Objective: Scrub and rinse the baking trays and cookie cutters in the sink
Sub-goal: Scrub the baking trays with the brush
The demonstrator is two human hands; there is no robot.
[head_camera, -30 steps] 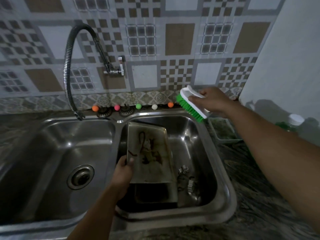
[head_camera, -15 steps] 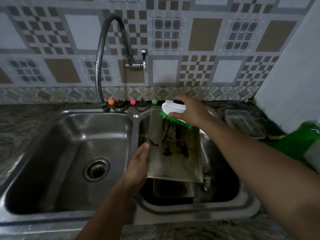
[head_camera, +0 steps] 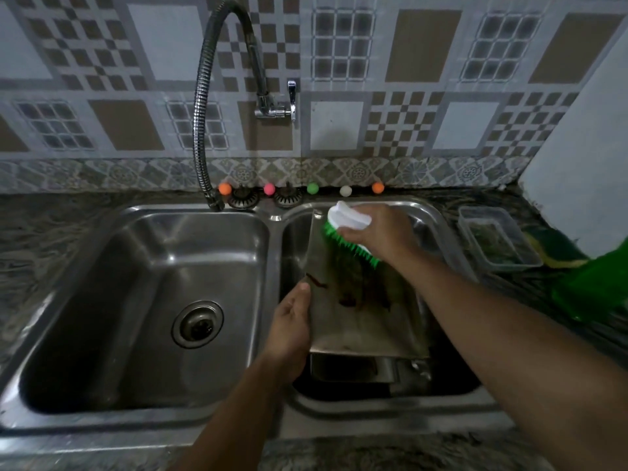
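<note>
Over right sink [head_camera: 438, 215] basin: scrubbing dirty tray [head_camera: 360, 321], step one.
Left hand [head_camera: 292, 321] gripping tray edge, tilted; right hand [head_camera: 377, 232] wrapped round brush [head_camera: 346, 229], bristles on top end. Next: firm downward strokes over brown stains, then rinse.

bare forearms [head_camera: 509, 334], no sleeves in view

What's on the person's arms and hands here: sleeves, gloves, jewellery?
Nothing is worn. The left hand and right hand are bare, with no gloves, rings or watch showing. Both forearms are bare to the frame edge, with no sleeve or cuff in view. No markings show in this dim light.
</note>
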